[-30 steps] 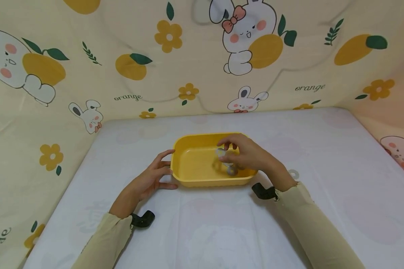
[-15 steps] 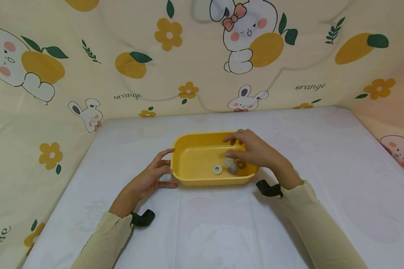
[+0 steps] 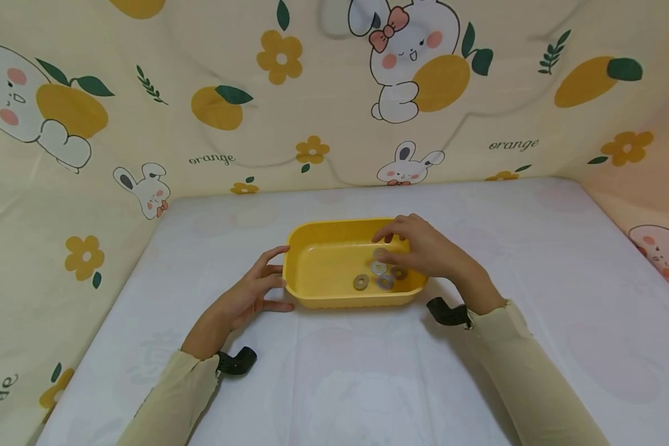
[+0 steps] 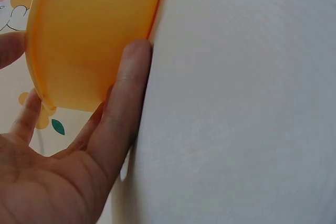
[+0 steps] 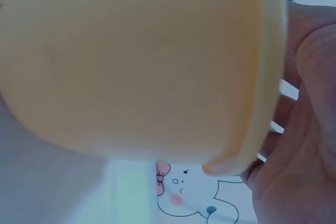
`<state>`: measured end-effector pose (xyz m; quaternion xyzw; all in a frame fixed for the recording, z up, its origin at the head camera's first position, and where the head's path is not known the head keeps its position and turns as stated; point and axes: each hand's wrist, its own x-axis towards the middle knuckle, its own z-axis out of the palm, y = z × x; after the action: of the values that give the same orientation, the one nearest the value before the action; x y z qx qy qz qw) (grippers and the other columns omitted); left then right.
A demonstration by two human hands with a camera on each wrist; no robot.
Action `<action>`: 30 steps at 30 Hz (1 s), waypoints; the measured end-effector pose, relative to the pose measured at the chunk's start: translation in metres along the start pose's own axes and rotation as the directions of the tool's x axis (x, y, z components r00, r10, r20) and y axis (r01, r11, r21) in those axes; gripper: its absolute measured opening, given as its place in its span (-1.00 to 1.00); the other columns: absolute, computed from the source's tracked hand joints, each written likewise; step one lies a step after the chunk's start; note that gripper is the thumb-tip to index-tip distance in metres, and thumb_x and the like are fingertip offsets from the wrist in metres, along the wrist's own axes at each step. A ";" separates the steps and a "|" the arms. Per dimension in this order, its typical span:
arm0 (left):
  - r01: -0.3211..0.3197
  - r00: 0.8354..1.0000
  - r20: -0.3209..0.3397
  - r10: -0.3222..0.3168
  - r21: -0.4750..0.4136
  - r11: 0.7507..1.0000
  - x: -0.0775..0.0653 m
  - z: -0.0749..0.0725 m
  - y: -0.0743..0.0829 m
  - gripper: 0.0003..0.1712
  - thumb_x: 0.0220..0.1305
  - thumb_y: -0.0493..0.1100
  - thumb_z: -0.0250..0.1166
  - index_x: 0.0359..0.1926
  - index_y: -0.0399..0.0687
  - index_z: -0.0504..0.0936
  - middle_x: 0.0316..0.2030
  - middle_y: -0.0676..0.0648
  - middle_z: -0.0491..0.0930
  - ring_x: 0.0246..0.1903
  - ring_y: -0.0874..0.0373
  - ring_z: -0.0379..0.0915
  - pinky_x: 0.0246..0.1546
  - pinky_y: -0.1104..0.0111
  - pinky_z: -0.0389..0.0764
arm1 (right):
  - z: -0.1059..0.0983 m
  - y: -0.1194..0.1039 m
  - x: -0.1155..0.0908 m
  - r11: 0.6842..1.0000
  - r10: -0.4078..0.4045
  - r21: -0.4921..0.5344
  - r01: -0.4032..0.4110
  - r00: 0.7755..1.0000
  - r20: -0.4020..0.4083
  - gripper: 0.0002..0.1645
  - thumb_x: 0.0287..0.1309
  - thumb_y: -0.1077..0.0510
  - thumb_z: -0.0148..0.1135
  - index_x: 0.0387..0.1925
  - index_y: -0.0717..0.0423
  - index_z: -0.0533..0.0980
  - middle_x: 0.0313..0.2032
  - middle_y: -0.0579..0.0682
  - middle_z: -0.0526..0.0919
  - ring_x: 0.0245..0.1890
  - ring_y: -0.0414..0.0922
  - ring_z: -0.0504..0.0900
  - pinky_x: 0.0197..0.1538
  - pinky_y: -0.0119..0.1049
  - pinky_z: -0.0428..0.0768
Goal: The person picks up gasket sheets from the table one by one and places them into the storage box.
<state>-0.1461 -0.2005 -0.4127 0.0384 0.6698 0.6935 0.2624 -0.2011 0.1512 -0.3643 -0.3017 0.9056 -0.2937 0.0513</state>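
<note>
A yellow plastic tray (image 3: 323, 266) stands on the table. Several flat ring washers lie in its right half, among them a brownish washer (image 3: 360, 282) apart to the left and a silvery washer (image 3: 378, 267). My left hand (image 3: 251, 297) touches the tray's left end with spread fingers; in the left wrist view, the finger (image 4: 135, 61) nearest the table lies along the outer wall. Above the tray's right end is my right hand (image 3: 424, 248), thumb and fingers apart with nothing between them. Its thumb overlaps another washer (image 3: 380, 252). From the right wrist, the tray's wall (image 5: 131, 77) fills most of the view.
White cloth (image 3: 334, 371) covers the table. A patterned curtain (image 3: 334, 93) rises behind it and along both sides. Black wrist mounts (image 3: 236, 361) sit at both sleeves.
My right hand has let go of a washer, which now lies flat in the tray, and has moved slightly right. A washer on the table is now hidden by the right arm. The left hand stays put.
</note>
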 end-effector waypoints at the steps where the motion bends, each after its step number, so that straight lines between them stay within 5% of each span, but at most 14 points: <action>1: 0.000 1.000 0.000 0.000 0.000 1.000 0.000 0.000 0.000 -0.22 0.41 -0.24 0.08 0.51 0.35 -0.01 0.42 -0.26 0.11 0.12 0.01 0.48 0.02 -0.02 0.70 | -0.001 0.000 0.000 1.000 0.005 0.000 -0.005 1.000 0.001 -0.58 0.18 -0.01 0.41 0.04 0.05 0.62 -0.13 0.07 0.62 -0.03 0.08 0.42 -0.01 -0.16 0.39; 13: -0.003 1.000 0.005 0.003 0.008 1.000 0.001 -0.001 -0.002 -0.22 0.43 -0.24 0.07 0.51 0.34 -0.02 0.42 -0.26 0.11 0.12 0.00 0.49 0.02 -0.02 0.70 | -0.028 0.013 -0.019 0.998 0.066 0.000 -0.067 0.994 -0.088 -0.60 0.18 0.01 0.41 0.04 0.01 0.62 -0.13 0.02 0.59 -0.05 0.01 0.42 -0.09 -0.16 0.43; 21: -0.005 1.000 -0.009 0.005 0.005 1.000 0.001 0.000 -0.002 -0.22 0.42 -0.25 0.08 0.51 0.35 -0.01 0.42 -0.25 0.11 0.12 -0.01 0.48 0.01 -0.01 0.71 | -0.045 0.042 -0.053 0.988 0.118 -0.093 -0.123 0.992 -0.052 -0.60 0.23 -0.07 0.35 0.05 -0.03 0.61 -0.15 0.00 0.60 -0.11 -0.05 0.42 -0.16 -0.22 0.44; 30: -0.007 1.000 0.000 0.007 0.010 1.000 0.000 0.001 -0.002 -0.22 0.42 -0.24 0.07 0.51 0.33 -0.03 0.42 -0.26 0.11 0.13 -0.02 0.48 0.01 -0.02 0.71 | -0.041 0.085 -0.087 0.968 0.231 -0.112 -0.226 0.973 0.027 -0.60 0.23 -0.04 0.36 0.04 0.03 0.62 -0.18 -0.07 0.62 -0.14 -0.09 0.46 -0.18 -0.30 0.51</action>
<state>-0.1453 -0.2000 -0.4149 0.0420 0.6731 0.6911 0.2599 -0.1850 0.2771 -0.3855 -0.2035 0.9477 -0.2303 0.0866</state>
